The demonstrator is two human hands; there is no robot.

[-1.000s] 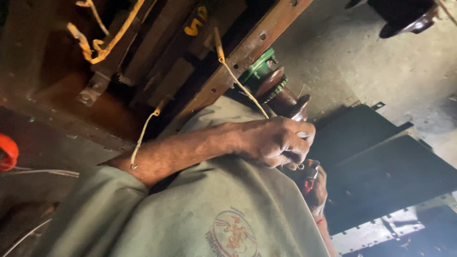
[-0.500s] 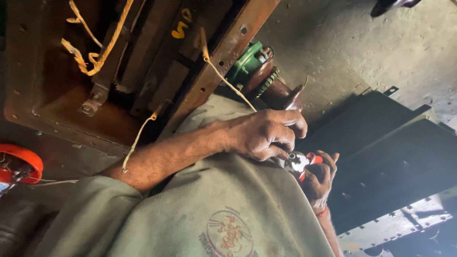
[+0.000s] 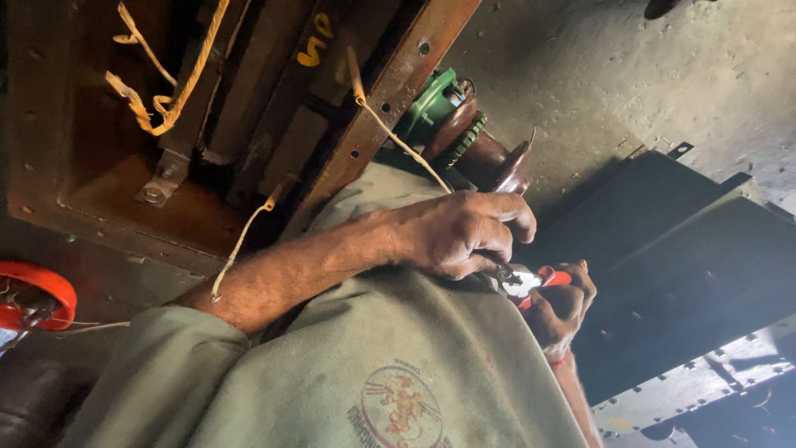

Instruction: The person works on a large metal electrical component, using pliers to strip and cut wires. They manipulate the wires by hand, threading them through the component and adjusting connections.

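Two hands meet near the middle of the view, over a grey-green shirt that fills the lower part. One hand, on a bare forearm that reaches in from the lower left, is curled nearly closed, its fingertips pinched at the metal head of a pair of red-handled pliers; we cannot tell whether it grips the tool or something thin at its tip. The other hand sits just below and to the right, wrapped closed around the red handles. Which hand is left and which right we cannot tell from this angle.

Just above the hands are a green part and a brown toothed wheel, close to the knuckles. A rusty brown metal frame with a drilled edge bar takes up the upper left; pale cords hang from it, and one thin cord runs down to the upper hand. A dark panel with a riveted lower edge crowds the right side. Grey concrete shows at upper right, the only open room. A red round thing sits at the left edge.
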